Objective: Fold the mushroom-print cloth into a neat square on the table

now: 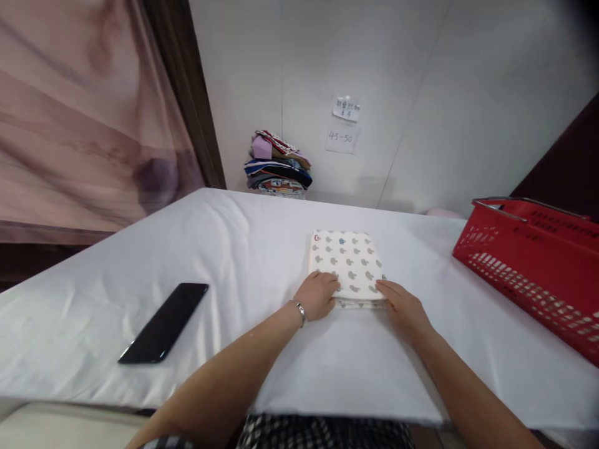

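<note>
A folded white cloth (349, 262) lies flat on the table, printed with small grey shapes plus a red and a blue one near its far edge. Its folded layers show along the near side. My left hand (319, 294) is at the near left corner, fingers on top and thumb by the edge. At the near right corner, my right hand (402, 305) has its fingers over the cloth, with its thumb mostly hidden. Both hands hold the cloth by these corners. Whether it is a garment cannot be made out.
White fabric covers the table (253, 262). A black phone-like slab (163, 324) lies to the left. On the right stands a red plastic basket (533, 262) with a metal handle. Folded clothes (279, 163) are stacked beyond the far edge, near paper notes (341, 137) on the wall.
</note>
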Demonstrator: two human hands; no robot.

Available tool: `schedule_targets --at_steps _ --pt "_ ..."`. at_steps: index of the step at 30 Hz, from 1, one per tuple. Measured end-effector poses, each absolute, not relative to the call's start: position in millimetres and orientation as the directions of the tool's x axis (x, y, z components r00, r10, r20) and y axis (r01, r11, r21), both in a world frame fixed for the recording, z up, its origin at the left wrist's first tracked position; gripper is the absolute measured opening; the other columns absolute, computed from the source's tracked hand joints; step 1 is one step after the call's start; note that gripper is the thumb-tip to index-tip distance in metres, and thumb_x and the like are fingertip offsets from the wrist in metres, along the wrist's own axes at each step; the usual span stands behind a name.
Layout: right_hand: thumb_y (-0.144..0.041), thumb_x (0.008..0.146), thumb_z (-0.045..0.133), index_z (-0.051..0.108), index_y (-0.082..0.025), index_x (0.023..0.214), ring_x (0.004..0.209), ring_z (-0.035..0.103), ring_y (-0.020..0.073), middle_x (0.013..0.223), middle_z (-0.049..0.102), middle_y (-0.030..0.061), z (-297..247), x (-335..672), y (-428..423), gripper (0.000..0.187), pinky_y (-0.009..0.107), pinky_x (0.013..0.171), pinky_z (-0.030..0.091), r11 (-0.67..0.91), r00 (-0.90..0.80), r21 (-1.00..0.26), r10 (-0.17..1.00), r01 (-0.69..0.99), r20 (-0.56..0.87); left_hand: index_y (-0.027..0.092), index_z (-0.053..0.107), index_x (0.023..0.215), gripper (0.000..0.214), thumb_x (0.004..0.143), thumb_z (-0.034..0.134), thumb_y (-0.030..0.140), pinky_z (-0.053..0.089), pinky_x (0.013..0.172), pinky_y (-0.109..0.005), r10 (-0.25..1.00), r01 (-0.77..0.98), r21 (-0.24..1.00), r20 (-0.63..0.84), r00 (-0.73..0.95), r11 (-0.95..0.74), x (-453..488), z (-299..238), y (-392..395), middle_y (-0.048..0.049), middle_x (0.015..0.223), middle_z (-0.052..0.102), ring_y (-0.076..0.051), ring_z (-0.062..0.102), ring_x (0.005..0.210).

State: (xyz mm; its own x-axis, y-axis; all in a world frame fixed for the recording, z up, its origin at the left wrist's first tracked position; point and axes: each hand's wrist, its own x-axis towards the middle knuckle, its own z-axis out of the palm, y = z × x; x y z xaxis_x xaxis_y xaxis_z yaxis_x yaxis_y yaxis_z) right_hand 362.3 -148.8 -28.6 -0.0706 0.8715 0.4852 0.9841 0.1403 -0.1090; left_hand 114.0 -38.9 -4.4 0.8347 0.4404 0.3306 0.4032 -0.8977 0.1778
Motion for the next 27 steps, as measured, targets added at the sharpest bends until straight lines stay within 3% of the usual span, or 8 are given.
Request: schedule_targets --at_steps 8,13,16,23,27 --pt "-0.012 0.080 0.036 0.050 -0.022 0.126 0.118 0.049 0.0212 0.131 0.050 0.0038 -39.5 361.9 -148.3 0.049 0.040 0.092 0.048 0.102 -0.071 -0.040 0.879 0.994 0.471 0.019 0.059 0.100 0.032 0.070 0.048 0.014 0.037 0.095 -0.036 0.425 0.385 0.184 0.314 0.849 -0.904 111.7 -4.8 -38.9 -0.0062 0.114 0.060 -0.020 0.052 0.107" --pt "-0.009 0.077 0.037 0.049 -0.025 0.127 0.115 0.052 0.0189 0.130 0.051 0.0009 -45.6 365.6 -146.8 0.054 0.038 0.091 0.049 0.077 -0.053 -0.032 0.884 0.997 0.465 0.018 0.049 0.121 0.046 0.075 0.047 0.021 0.023 0.106 -0.044 0.450 0.418 0.168 0.340 0.826 -0.893 110.1 -16.5 -40.9 -0.0070 0.135 0.045 -0.024 0.032 0.129" --pt "-0.009 0.076 0.037 0.050 -0.026 0.127 0.116 0.051 0.0190 0.131 0.050 0.0002 -46.7 366.3 -147.7 0.055 0.038 0.092 0.049 0.066 -0.037 -0.050 0.890 0.997 0.454 0.019 0.044 0.127 0.050 0.078 0.045 0.025 0.016 0.108 -0.048 0.484 0.455 0.166 0.324 0.813 -0.875 109.6 -20.7 -43.1 -0.0068 0.138 0.041 -0.026 0.027 0.131" --pt "-0.024 0.079 0.044 0.054 -0.024 0.124 0.120 0.046 0.0239 0.132 0.048 0.0013 -25.1 367.1 -151.6 0.046 0.041 0.096 0.045 0.085 -0.019 -0.210 0.953 0.974 0.301 0.019 0.043 0.128 0.051 0.079 0.045 0.033 0.015 0.108 -0.048 0.500 0.470 0.173 0.352 0.791 -0.866 107.2 -20.4 -46.6 -0.0061 0.137 0.043 -0.026 0.030 0.129" --pt "-0.039 0.083 0.046 0.054 -0.026 0.124 0.126 0.038 0.0263 0.136 0.044 0.0021 13.8 352.0 -134.8 0.044 0.034 0.076 0.056 0.162 -0.033 -0.367 0.942 0.916 0.334 0.021 0.043 0.128 0.055 0.081 0.043 0.050 0.015 0.108 -0.048 0.504 0.468 0.188 0.325 0.800 -0.864 107.7 -21.2 -45.7 -0.0057 0.138 0.042 -0.026 0.028 0.130"
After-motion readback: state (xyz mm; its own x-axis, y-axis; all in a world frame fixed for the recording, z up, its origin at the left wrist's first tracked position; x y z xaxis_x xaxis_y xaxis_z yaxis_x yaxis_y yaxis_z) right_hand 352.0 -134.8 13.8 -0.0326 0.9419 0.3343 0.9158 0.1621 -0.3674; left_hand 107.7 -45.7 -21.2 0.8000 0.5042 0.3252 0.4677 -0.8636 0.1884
